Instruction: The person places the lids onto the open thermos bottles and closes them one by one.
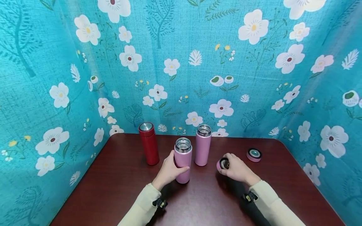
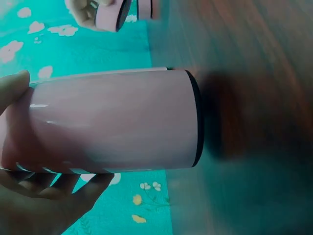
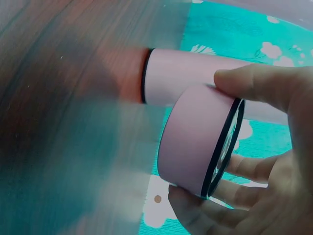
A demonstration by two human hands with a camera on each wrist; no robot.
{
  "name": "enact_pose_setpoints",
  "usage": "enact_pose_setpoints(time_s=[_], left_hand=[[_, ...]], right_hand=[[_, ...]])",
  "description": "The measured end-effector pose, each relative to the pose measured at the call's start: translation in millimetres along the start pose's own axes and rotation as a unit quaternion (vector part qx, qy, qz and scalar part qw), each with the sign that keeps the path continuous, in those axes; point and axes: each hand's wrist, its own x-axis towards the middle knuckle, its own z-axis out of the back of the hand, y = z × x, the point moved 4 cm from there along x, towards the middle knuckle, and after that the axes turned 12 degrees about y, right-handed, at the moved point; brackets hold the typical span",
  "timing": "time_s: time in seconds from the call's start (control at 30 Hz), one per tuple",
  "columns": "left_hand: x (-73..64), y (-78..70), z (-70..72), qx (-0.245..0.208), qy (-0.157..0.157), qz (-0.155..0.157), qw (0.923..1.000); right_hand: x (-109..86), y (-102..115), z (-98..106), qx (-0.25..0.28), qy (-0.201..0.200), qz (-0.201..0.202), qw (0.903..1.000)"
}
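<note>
A: What does the left hand (image 1: pixel 169 169) have?
B: It is clamped around a pink bottle (image 1: pixel 183 164), with the thumb across the front. The bottle stands upright, its metal mouth uncovered. I can't tell whether its base touches the table (image 1: pixel 198 207).
A: And the right hand (image 1: pixel 237 168)?
B: Thumb and fingers are pinched on opposite sides of a pink lid (image 3: pixel 195 139). The lid is tilted, its black rim and shiny inside turned toward the palm. It is to the right of both pink bottles, apart from each.
A: Both? Where is the 2nd pink bottle (image 1: pixel 202 152)?
B: Upright on the table, between the 2 hands but farther back, just behind and to the right of the gripped bottle. Its mouth is uncovered too.
A: Any other lid?
B: Yes, a 2nd lid (image 1: pixel 254 155) lies on the table beyond the right hand, off to the right, with its hollow side up.
A: What's on the left?
B: A red bottle (image 1: pixel 150 147), upright, with a silver-topped cap on. Behind everything hangs a blue flowered cloth (image 1: pixel 183 40).
</note>
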Motion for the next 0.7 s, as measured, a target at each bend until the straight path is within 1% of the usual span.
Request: enact_pose_setpoints(time_s=[0.23,0.43,0.63,0.7], left_hand=[[-7.7,-8.2,-8.8,-0.001,0.025,-0.019,0.9995],[-12.6,-15.0,-15.6,-0.015,0.045,-0.021,0.9987],[-16.0,-16.5,-22.7,-0.020,0.051,-0.023,0.9982],[-16.4,-17.9,-24.7,-0.024,0.056,-0.024,0.9979]], right_hand=[[-13.5,12.6,9.3,0.012,-0.017,0.034,0.9992],[-19.8,25.5,17.4,0.022,-0.036,0.068,0.9968],[-25.1,41.5,27.3,0.045,-0.060,0.117,0.9903],[-26.0,46.3,31.2,0.055,-0.069,0.126,0.9881]])
